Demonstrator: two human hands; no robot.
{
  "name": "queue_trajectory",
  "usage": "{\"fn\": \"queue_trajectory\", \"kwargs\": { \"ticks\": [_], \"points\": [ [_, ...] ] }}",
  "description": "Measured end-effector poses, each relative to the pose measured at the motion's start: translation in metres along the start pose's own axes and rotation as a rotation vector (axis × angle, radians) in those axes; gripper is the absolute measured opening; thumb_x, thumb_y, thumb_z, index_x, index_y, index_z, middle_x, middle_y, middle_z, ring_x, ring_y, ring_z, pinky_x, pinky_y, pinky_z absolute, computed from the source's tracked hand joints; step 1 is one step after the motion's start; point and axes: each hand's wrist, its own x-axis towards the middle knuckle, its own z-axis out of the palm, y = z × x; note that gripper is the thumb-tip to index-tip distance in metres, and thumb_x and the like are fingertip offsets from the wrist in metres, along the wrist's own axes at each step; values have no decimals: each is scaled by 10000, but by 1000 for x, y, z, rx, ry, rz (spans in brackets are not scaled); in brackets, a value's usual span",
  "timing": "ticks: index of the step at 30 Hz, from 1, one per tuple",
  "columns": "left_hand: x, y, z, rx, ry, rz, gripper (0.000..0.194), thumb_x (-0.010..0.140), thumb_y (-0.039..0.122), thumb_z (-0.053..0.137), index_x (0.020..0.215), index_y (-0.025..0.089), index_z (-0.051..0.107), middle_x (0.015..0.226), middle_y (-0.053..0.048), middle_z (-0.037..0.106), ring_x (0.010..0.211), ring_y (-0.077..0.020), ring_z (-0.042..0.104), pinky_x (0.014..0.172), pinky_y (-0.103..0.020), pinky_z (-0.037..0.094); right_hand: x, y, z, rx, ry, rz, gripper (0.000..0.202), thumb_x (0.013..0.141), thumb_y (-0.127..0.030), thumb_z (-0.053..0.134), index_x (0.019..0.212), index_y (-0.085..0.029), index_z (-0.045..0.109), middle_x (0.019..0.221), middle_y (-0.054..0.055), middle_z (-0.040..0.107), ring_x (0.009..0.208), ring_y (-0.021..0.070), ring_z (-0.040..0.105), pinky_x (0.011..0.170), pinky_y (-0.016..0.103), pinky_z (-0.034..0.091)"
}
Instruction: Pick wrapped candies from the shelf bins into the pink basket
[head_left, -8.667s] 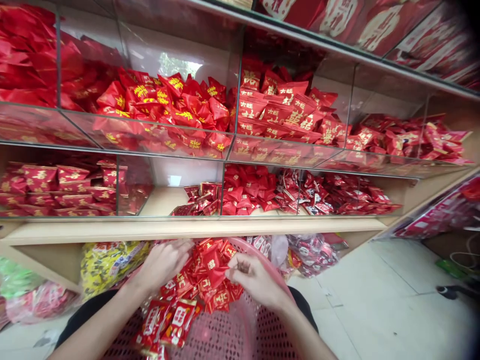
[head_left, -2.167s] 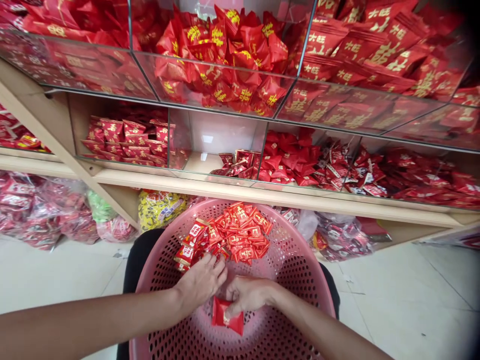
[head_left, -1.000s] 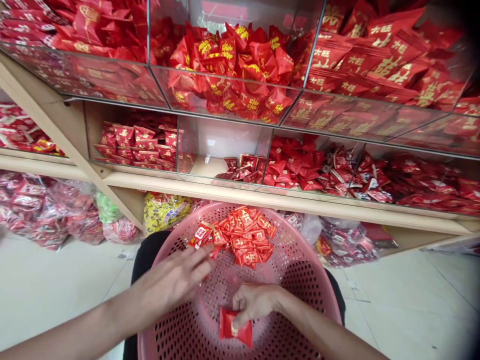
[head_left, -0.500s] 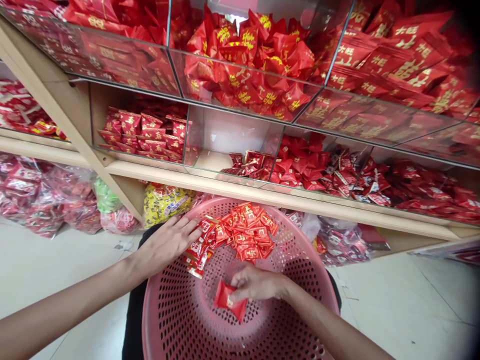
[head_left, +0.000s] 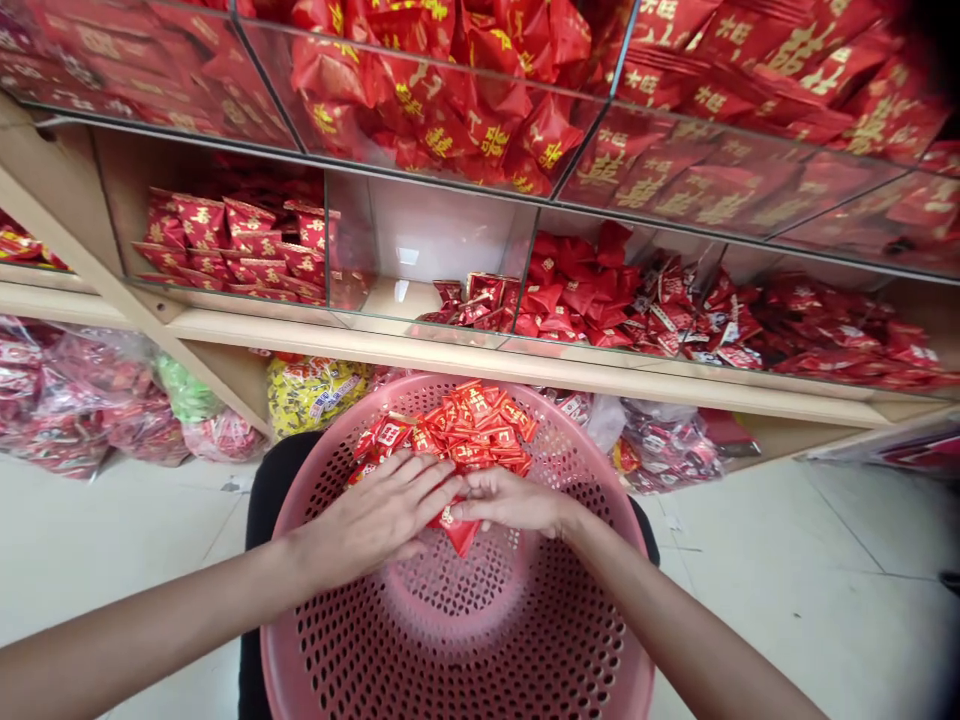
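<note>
A pink perforated basket rests on dark-clothed legs. Small red-orange packets are heaped at its far side, with other red packets just left of them. My left hand lies palm down over the left packets, fingers stretched out, its fingertips meeting my right hand. Fingers of my right hand are closed on a larger red packet at the heap's near edge. Part of that packet is hidden under both hands.
Shelf compartments with clear fronts hold red packets above and beyond the basket. Bagged goods lie below: a yellow bag, a green one, and clear bags at right. Pale tiles cover the floor.
My right hand has carried the larger red packet up to the heap. My left hand has moved right and down, over the left packets and against my right hand. The view has shifted slightly.
</note>
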Motion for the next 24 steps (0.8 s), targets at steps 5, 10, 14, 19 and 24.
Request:
{"fn": "queue_trajectory", "kwargs": {
  "ticks": [5,10,14,19,24],
  "points": [
    [5,14,25,31,-53,-46,440,819,391,486,1176,134,495,1140,-115,590,1106,-230,483,964,-365,313,-4,8,-5,-147,-81,38,260,758,-385,589,793,-127,603,646,-25,543,583,75,506,551,208,404],
    [11,21,32,129,-159,-193,367,785,357,506,1046,113,592,1060,-138,628,1010,-255,536,864,-374,389,-8,14,-19,-418,228,-2,254,775,-370,564,768,-119,600,663,0,568,602,91,498,560,219,382],
    [30,24,34,242,-261,-256,392,773,342,528,1048,78,620,1059,-177,624,1015,-299,528,846,-416,388,-7,13,-26,-370,328,-133,266,806,-385,514,763,-131,578,685,4,578,612,93,504,579,225,387],
    [50,23,45,262,-388,-313,367,790,295,535,1055,56,621,966,-198,644,942,-319,567,758,-417,429,-6,15,-26,-326,358,-181,247,803,-387,519,764,-151,580,667,0,577,590,96,507,558,225,389],
    [51,16,72,247,-347,-356,195,771,100,524,882,111,685,779,-140,666,802,-271,619,676,-371,446,-6,12,-24,-323,406,-177,197,793,-338,541,759,-152,594,669,2,588,592,91,510,554,214,390]
  ]
}}
